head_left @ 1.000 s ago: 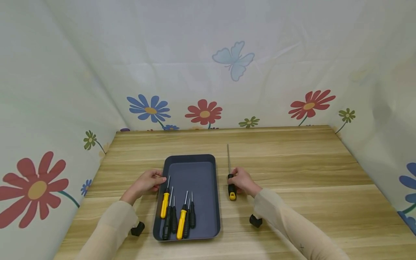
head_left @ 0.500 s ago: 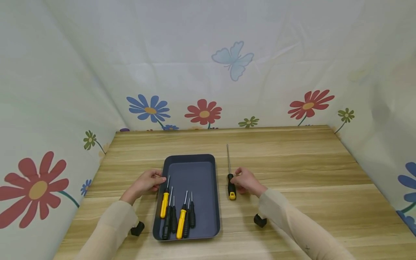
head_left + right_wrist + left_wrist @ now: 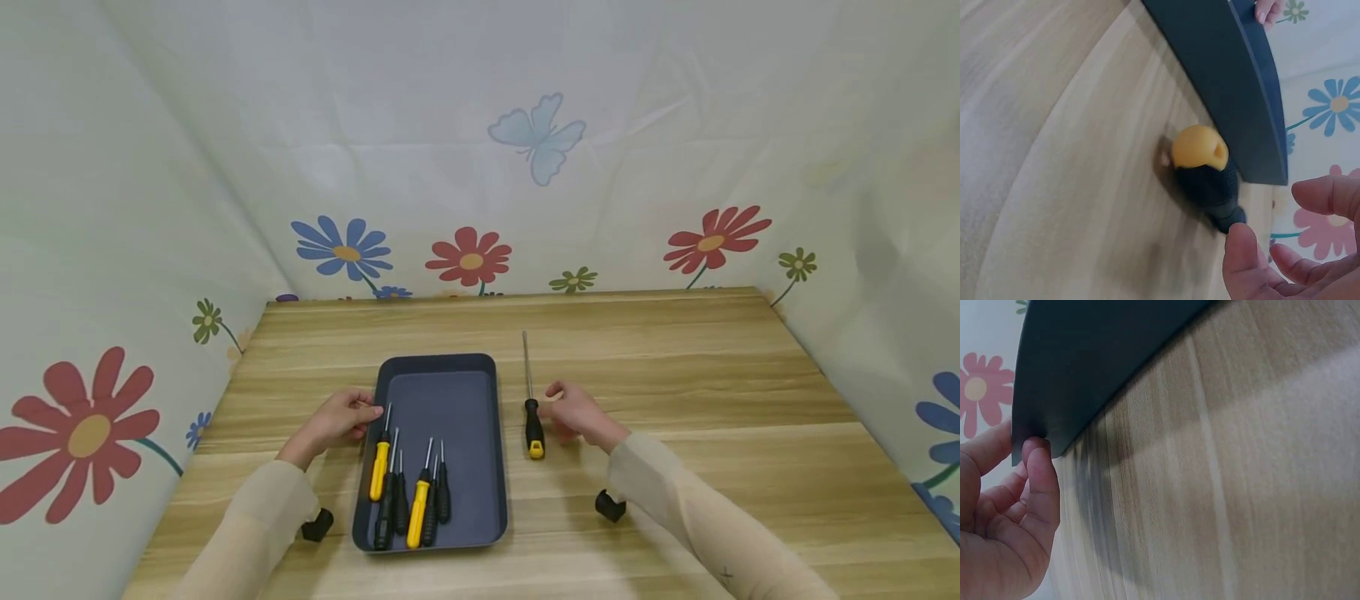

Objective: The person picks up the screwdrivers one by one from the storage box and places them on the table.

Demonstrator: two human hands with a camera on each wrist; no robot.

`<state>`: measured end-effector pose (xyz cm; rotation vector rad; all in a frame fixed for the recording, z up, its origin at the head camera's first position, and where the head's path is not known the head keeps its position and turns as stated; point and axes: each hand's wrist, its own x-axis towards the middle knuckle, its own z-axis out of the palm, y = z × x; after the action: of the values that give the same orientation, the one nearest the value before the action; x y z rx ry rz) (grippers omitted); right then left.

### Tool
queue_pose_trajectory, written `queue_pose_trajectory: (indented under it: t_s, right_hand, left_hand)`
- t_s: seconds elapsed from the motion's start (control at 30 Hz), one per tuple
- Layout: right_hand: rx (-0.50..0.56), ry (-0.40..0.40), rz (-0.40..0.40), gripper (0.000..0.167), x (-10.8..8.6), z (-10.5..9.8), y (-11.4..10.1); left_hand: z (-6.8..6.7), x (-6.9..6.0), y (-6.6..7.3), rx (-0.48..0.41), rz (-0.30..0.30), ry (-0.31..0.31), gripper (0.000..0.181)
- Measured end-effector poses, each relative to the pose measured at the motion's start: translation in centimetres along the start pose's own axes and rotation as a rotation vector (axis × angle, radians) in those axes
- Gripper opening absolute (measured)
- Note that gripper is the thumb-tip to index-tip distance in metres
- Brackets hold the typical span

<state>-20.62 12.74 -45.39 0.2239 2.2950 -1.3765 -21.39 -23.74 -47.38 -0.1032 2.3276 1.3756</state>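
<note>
A dark grey-blue rectangular tray [image 3: 474, 450] lies on the table. My left hand [image 3: 336, 422] pinches its left rim, thumb above the edge and fingers against the outer wall [image 3: 1072, 369] in the left wrist view. Two yellow-handled screwdrivers [image 3: 381, 468] and several black-handled ones [image 3: 444, 496] lie inside the tray. To the right of the tray, a larger screwdriver [image 3: 534, 429] with a black handle and yellow end rests on the table, shaft pointing away. Just right of its handle is my right hand [image 3: 583, 417], thumb and fingers apart around nothing; in the right wrist view a fingertip appears very near the handle.
The wood-grain table [image 3: 712, 483] extends to both sides and beyond the tray. White sheeting [image 3: 637, 167] printed with flowers and a butterfly stands behind and at the sides. Black wrist devices [image 3: 611, 506] sit under both sleeves.
My right hand has let go of the large screwdriver and moved a little to the right, its fingers spreading. The screwdriver stays in place on the table. My left hand keeps its hold on the tray.
</note>
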Motion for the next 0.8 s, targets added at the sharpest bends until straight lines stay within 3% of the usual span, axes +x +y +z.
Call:
queue_pose_trajectory:
  t_s: [0.27, 0.8]
  right_hand:
    - [0.036, -0.066, -0.057, 0.039, -1.2, 0.2, -1.3]
    - [0.102, -0.226, -0.160, 0.037, -3.2, 3.1, -2.9]
  left_hand:
    - [0.0, -0.1, 0.3, -0.001, -0.003, 0.005, 0.043]
    - [0.1, 0.1, -0.1, -0.021, -0.006, 0.009, 0.041]
